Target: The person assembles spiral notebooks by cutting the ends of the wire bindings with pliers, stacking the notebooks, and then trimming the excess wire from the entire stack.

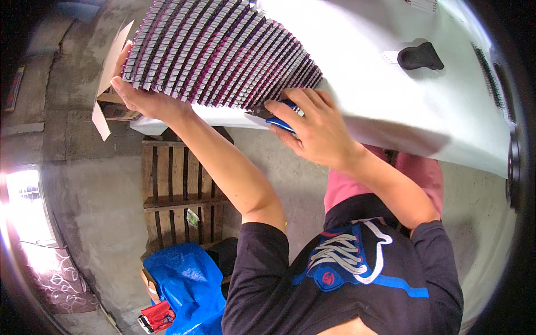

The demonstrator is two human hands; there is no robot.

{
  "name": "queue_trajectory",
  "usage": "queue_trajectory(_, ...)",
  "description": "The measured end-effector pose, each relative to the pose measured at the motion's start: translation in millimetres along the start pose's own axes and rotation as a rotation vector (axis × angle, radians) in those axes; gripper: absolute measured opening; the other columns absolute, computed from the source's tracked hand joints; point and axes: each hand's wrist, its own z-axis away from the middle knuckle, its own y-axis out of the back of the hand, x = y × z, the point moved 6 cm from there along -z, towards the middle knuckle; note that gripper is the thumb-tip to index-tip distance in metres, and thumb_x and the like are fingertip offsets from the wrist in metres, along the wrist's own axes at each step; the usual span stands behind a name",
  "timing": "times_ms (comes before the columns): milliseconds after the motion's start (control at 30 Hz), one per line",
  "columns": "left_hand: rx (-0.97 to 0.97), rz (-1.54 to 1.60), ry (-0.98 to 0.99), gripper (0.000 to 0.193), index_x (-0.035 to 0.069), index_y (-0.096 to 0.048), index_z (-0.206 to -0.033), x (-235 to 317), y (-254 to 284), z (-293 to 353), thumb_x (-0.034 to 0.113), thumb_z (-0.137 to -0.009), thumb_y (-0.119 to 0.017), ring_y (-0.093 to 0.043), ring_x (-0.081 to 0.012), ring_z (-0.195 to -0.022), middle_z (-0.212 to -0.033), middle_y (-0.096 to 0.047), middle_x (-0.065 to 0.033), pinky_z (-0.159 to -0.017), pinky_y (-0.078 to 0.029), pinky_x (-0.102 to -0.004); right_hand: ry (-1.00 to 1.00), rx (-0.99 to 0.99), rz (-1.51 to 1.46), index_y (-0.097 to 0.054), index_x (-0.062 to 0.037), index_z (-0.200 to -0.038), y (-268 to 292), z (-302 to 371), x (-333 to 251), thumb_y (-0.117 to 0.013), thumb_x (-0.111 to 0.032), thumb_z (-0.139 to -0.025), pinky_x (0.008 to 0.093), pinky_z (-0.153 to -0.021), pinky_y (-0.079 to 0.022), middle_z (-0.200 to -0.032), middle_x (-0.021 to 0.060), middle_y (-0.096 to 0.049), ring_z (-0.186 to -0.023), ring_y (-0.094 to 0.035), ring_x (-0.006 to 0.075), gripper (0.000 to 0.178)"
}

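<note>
A large panel (218, 50) of many tight rows, white and grey with dark and magenta lines between them, is tilted over the near left part of the white table (357, 72). My left hand (145, 103) grips its left near corner, the thumb at the edge and some fingers hidden behind it. In my right hand (315, 125) is a pair of small cutting pliers (286, 115) with blue handles. Their dark jaws point left and meet the panel's near edge; whether they touch it, I cannot tell.
A black scoop-shaped object (420, 57) lies on the table to the right. Beyond it is a dark bristly strip (486, 72). An opened cardboard box (103, 106) stands left of the panel. Below are a wooden pallet (178, 184) and a blue plastic sheet (187, 285).
</note>
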Motion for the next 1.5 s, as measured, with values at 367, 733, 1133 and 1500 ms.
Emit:
queue_trajectory(367, -0.028, 0.028, -0.011, 0.048, 0.004, -0.057, -0.104, -2.7, 1.5, -0.7, 0.046, -0.093, -0.036, -0.066, -0.0187, -0.087, -0.097, -0.063, -0.0117, -0.077, -0.059, -0.0324, -0.395, -0.278, -0.651, -0.056, -0.0115, -0.098, -17.3, 4.4, 12.5, -0.063, -0.024, -0.083, 0.0371, -0.067, -0.046, -0.09, 0.0089, -0.056, -0.08, -0.059, 0.0277, 0.021)
queue_trajectory(733, -0.003, 0.021, 0.009, 0.047, 0.005, -0.058, -0.102, -4.1, 1.3, -1.5, 0.047, -0.091, -0.039, -0.067, -0.0172, -0.083, -0.095, -0.064, -0.0103, -0.073, -0.061, -0.0295, -0.154, -0.031, -0.13, -0.058, -0.014, -0.106, 1.1, 12.0, 9.9, -0.066, -0.027, -0.079, 0.0401, -0.081, -0.042, -0.099, 0.009, -0.053, -0.092, -0.054, 0.0265, 0.031)
queue_trajectory(1133, -0.033, -0.051, -0.069, 0.049, 0.002, -0.057, -0.105, -1.2, 3.5, -4.5, 0.044, -0.094, -0.034, -0.064, -0.0232, -0.091, -0.101, -0.062, -0.0129, -0.081, -0.056, -0.0388, 0.017, -0.015, 0.023, -0.059, -0.0181, -0.099, -5.5, 9.6, 6.4, -0.068, -0.023, -0.074, 0.0347, -0.07, -0.039, -0.094, 0.003, -0.05, -0.082, -0.052, 0.0196, 0.027)
queue_trajectory(1500, -0.032, 0.012, -0.026, 0.043, 0.007, -0.057, -0.101, -3.7, 3.0, -4.6, 0.043, -0.093, -0.037, -0.068, -0.0177, -0.083, -0.096, -0.064, -0.0109, -0.072, -0.061, -0.0305, -0.305, -0.157, -0.491, -0.057, -0.0128, -0.1, -20.6, 14.4, 15.0, -0.064, -0.021, -0.081, 0.0337, -0.064, -0.045, -0.085, 0.0077, -0.054, -0.07, -0.057, 0.0228, 0.022)
